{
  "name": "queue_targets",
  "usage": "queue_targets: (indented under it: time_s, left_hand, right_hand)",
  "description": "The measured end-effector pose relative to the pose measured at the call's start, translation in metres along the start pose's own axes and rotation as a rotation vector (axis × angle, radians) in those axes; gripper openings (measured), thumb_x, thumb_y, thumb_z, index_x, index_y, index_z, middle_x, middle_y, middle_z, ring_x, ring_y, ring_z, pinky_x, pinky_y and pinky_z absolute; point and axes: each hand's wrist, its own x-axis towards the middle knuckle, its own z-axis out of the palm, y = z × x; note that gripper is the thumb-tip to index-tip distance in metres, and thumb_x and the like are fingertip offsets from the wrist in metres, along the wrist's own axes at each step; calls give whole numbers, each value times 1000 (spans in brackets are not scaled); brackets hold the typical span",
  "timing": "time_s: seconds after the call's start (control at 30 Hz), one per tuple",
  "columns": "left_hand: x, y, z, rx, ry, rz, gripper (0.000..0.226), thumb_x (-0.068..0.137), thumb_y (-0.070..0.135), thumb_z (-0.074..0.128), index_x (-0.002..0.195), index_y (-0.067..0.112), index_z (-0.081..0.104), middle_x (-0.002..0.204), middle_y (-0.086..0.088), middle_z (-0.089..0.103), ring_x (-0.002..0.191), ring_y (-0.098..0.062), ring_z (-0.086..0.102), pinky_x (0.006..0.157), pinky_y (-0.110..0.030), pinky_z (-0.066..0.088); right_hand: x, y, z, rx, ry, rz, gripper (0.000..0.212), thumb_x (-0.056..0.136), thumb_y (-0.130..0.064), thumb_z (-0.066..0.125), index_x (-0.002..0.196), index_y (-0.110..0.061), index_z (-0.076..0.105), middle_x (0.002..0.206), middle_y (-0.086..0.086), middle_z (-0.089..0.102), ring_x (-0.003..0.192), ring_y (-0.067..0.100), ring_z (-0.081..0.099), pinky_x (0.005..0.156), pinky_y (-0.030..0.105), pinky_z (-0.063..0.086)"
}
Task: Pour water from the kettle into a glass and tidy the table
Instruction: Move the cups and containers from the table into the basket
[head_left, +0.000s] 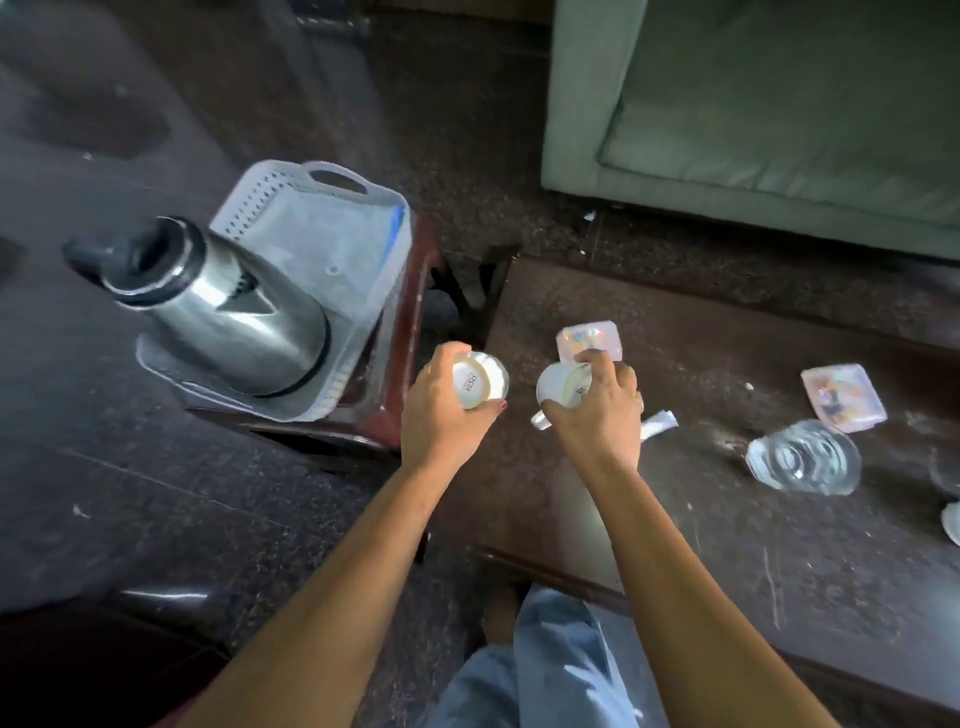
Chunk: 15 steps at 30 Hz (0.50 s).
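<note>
The left hand (441, 410) grips a cup (475, 387) and the right hand (597, 415) a handled cup (561, 387) above the table's (675, 519) left edge; both likely belong, set down gently, in the tray (332, 182) behind the kettle (218, 306), the glass (802, 457) standing near the right edge.

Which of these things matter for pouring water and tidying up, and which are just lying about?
In the job: kettle, glass, left hand holding a cup, right hand holding a second cup, coasters, paper scrap, tray.
Just about: sofa, stool.
</note>
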Motion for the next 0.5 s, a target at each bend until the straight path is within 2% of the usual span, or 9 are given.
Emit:
queue_targets:
  time_s: [0.1, 0.2, 0.27, 0.4, 0.5]
  left_hand:
    - [36, 7, -29, -33, 129, 10, 62, 62, 32, 82, 113, 30, 48, 99, 11, 55, 88, -11, 53, 71, -25, 38]
    - [78, 14, -54, -25, 204, 2, 64, 62, 34, 81, 115, 29, 46, 97, 10, 52, 85, -11, 49, 70, -26, 36]
    - [107, 22, -68, 44, 198, -18, 65, 63, 34, 79, 117, 30, 43, 96, 7, 49, 85, -14, 48, 70, -27, 34]
    - [165, 37, -100, 204, 152, -34, 60, 65, 27, 76, 116, 28, 46, 106, -2, 57, 98, -25, 57, 71, -28, 35]
    - [199, 49, -135, 270, 96, -37, 63, 62, 27, 80, 116, 26, 48, 109, -5, 58, 97, -26, 58, 71, -29, 37]
  right_hand:
    - [20, -45, 1, 60, 1, -114, 57, 69, -24, 73, 119, -28, 44, 124, 4, 46, 108, 31, 48, 77, 34, 42]
    - [41, -84, 4, 92, -12, -202, 56, 69, -25, 73, 118, -28, 45, 122, 4, 46, 103, 31, 52, 86, 41, 47]
    - [58, -107, 8, 98, -29, -229, 57, 69, -25, 72, 119, -29, 44, 124, 3, 45, 104, 32, 51, 87, 41, 47]
    - [87, -145, 16, 130, -75, -295, 57, 69, -25, 71, 118, -31, 43, 126, 0, 43, 102, 30, 54, 83, 36, 47]
    - [102, -173, 21, 154, -130, -343, 58, 69, -24, 70, 120, -30, 43, 128, 0, 41, 103, 29, 54, 85, 36, 49]
